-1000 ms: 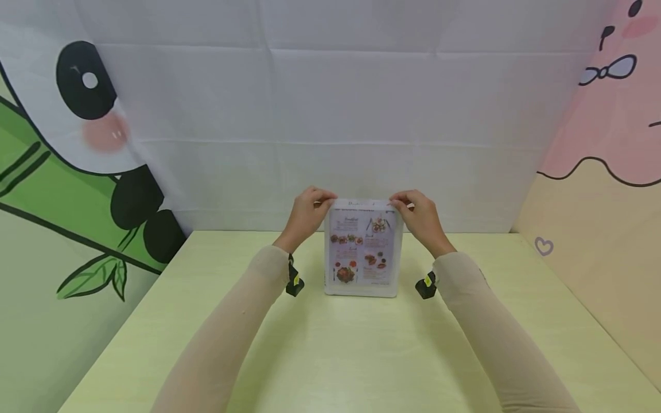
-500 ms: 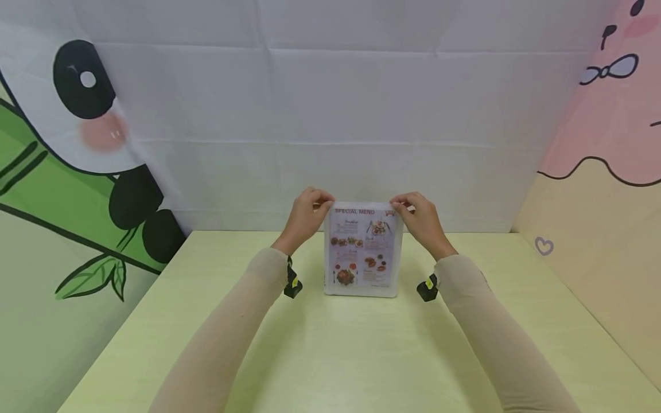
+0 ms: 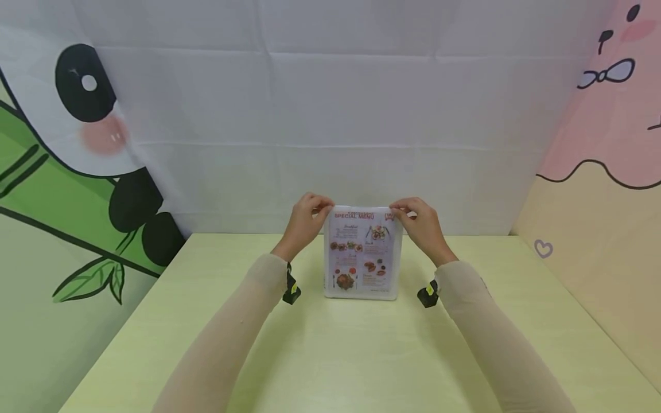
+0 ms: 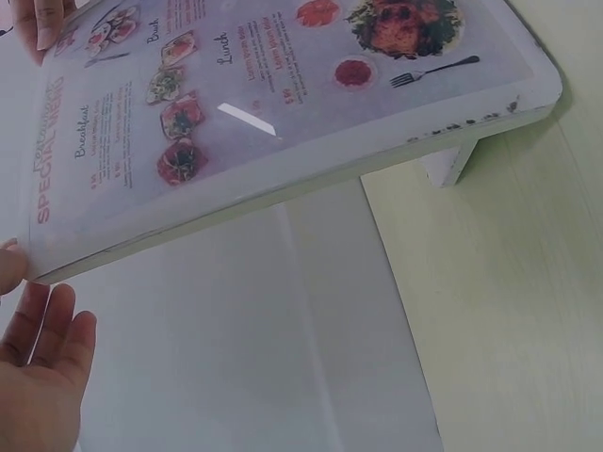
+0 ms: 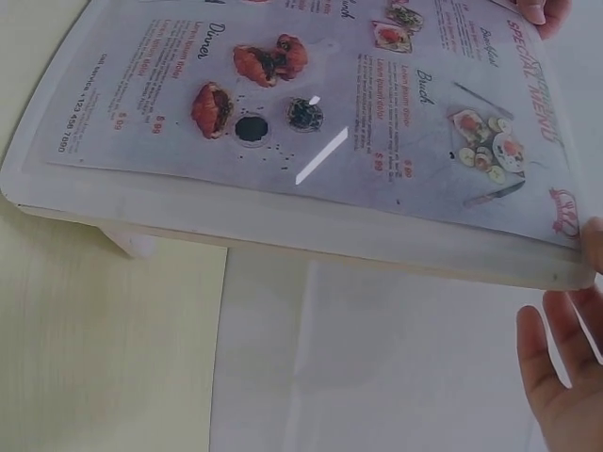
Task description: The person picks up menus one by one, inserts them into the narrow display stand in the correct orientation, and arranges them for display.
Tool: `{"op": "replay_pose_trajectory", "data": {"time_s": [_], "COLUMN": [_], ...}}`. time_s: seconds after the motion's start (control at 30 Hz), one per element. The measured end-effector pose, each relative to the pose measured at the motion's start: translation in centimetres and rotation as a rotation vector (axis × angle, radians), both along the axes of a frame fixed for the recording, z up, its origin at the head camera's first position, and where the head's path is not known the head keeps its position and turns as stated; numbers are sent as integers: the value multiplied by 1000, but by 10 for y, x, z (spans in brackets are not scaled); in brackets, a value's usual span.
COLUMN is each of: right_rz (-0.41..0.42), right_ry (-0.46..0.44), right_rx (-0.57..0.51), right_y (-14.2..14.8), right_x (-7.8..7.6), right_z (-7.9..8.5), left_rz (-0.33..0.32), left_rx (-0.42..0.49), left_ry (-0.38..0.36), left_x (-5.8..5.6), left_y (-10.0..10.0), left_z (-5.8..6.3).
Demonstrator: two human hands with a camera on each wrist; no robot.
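A white menu stand (image 3: 361, 289) stands on the table, tilted slightly back, with a support foot behind it in both wrist views. A printed menu sheet (image 3: 362, 252) headed "SPECIAL MENU" lies on its front under a glossy clear cover. At the upper left corner my left hand (image 3: 304, 223) pinches the stand; in the left wrist view the thumb is in front and the other fingers (image 4: 58, 330) are behind. My right hand (image 3: 424, 226) pinches the upper right corner likewise, its fingers (image 5: 556, 363) behind the edge in the right wrist view.
The pale yellow-green table (image 3: 351, 355) ends at a white cloth backdrop (image 3: 351, 103) close behind the stand. Painted panels stand at both sides, a panda panel (image 3: 98, 201) on the left and a pink and cream panel (image 3: 609, 218) on the right.
The sheet's heading, mostly hidden at the top edge one second ago, now shows in full. Both hands stay at the top corners; the scene sits slightly lower in the head view.
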State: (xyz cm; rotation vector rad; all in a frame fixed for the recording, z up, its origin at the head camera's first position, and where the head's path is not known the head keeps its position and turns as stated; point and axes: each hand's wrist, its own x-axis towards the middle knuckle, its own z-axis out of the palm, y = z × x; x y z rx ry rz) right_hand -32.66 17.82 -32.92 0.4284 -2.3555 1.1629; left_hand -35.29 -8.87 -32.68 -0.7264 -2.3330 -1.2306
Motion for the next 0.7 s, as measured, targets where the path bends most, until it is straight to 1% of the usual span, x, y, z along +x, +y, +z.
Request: {"op": "replay_pose_trajectory", "data": {"time_s": [0.2, 0.57, 0.7], "right_rz": [-7, -3, 8], "right_ry": [35, 20, -31], "right_rx": [-3, -15, 2], "right_y": [2, 10, 10], "right_x": [0, 6, 10], "right_z": [-2, -9, -11], "left_rz": [18, 3, 13], "left_rx": [1, 4, -57], "left_ry": [33, 62, 70], "left_x": [0, 3, 6], "left_y": [-1, 1, -1], "left_z": [-3, -12, -16]}}
